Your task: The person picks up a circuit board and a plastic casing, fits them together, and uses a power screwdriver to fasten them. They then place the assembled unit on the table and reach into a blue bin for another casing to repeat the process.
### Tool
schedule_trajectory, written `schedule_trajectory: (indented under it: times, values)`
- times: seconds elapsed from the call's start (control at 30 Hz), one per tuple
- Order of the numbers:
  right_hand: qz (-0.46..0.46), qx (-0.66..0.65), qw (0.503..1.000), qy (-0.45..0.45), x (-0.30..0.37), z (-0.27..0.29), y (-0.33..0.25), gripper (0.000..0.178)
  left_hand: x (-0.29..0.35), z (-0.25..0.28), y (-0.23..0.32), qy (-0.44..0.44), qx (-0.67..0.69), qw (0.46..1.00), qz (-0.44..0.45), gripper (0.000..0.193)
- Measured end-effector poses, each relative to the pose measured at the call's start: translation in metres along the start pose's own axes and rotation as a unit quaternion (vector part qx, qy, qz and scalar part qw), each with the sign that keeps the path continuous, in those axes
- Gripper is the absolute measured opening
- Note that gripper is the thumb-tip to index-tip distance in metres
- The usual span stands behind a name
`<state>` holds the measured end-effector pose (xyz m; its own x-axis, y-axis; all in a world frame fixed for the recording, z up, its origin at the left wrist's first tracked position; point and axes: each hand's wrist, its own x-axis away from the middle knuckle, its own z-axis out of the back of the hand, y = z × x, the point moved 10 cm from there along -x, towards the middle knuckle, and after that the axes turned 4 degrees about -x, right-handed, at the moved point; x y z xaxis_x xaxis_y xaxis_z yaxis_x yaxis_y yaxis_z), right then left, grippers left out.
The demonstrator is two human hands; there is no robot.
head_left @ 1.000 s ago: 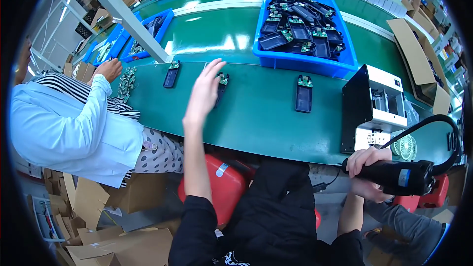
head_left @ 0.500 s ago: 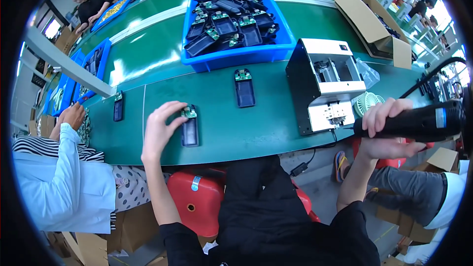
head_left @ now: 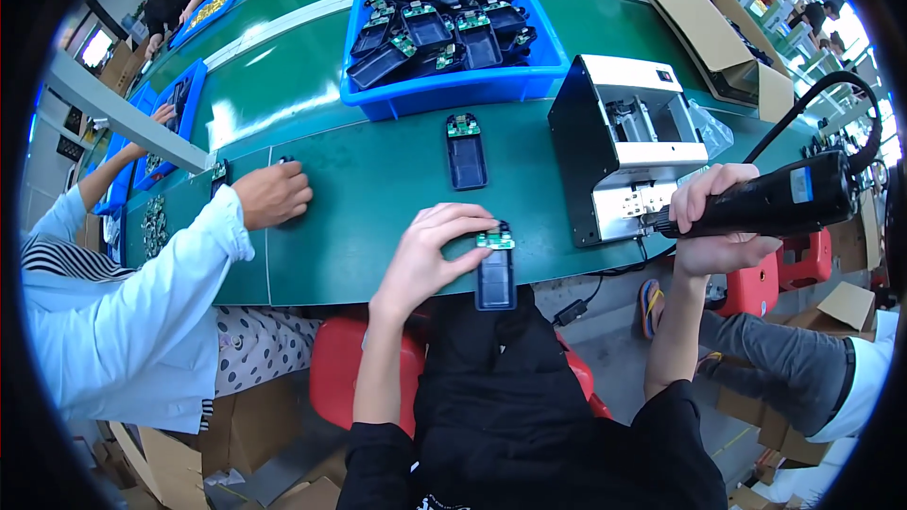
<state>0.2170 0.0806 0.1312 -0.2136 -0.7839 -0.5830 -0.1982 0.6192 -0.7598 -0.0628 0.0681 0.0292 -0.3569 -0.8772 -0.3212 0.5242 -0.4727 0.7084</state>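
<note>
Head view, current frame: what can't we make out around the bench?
All head view:
- Underside of the black casing in the left hand: faces away from the camera.
- Electric screwdriver tip: too small to tell whether it touches the screw feeder.
- Bottom of the blue bin: covered by piled casings.
- What's beneath the co-worker's hand: the hand covers it.

Left forearm [head_left: 378, 373] is bare from the sleeve down and angles up over the near edge of the worktop [head_left: 378, 184], with the left hand [head_left: 433, 257] right around that edge, back of it showing, thumb and fingers in a pinch pointing right. Right forearm [head_left: 675, 335] comes up pretty steep, and the right hand [head_left: 710, 253]'s gripping farther right, fingers curled over, thumb stretched out underneath.
</note>
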Motion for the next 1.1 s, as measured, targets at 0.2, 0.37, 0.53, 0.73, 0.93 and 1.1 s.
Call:
schedule_trajectory:
  times: [0.2, 0.37, 0.53, 0.73, 0.93, 1.1]
  values:
    - [-0.025, -0.047, 0.999, -0.006, 0.015, 0.008, -0.001, 0.082, -0.004, -0.014, 0.009, 0.004, -0.007, 1.000, 0.007, 0.030]
    - [-0.021, -0.134, 0.990, -0.040, 0.032, -0.026, -0.008, 0.083, -0.003, -0.024, 0.014, -0.012, 0.014, 1.000, 0.001, 0.027]
    - [-0.057, -0.166, 0.977, -0.117, 0.050, -0.081, 0.019, 0.081, -0.001, -0.028, 0.011, -0.017, 0.013, 1.000, -0.001, 0.027]
    - [-0.172, -0.114, 0.964, -0.165, 0.067, -0.110, 0.050, 0.080, -0.003, -0.027, 0.015, -0.006, 0.025, 1.000, -0.012, 0.027]
    - [-0.174, -0.125, 0.960, -0.180, 0.073, -0.116, 0.059, 0.082, -0.001, -0.025, 0.016, -0.002, 0.030, 0.999, -0.020, 0.027]
    - [-0.162, -0.143, 0.960, -0.181, 0.075, -0.116, 0.059, 0.083, 0.000, -0.025, 0.015, -0.002, 0.027, 1.000, -0.013, 0.026]
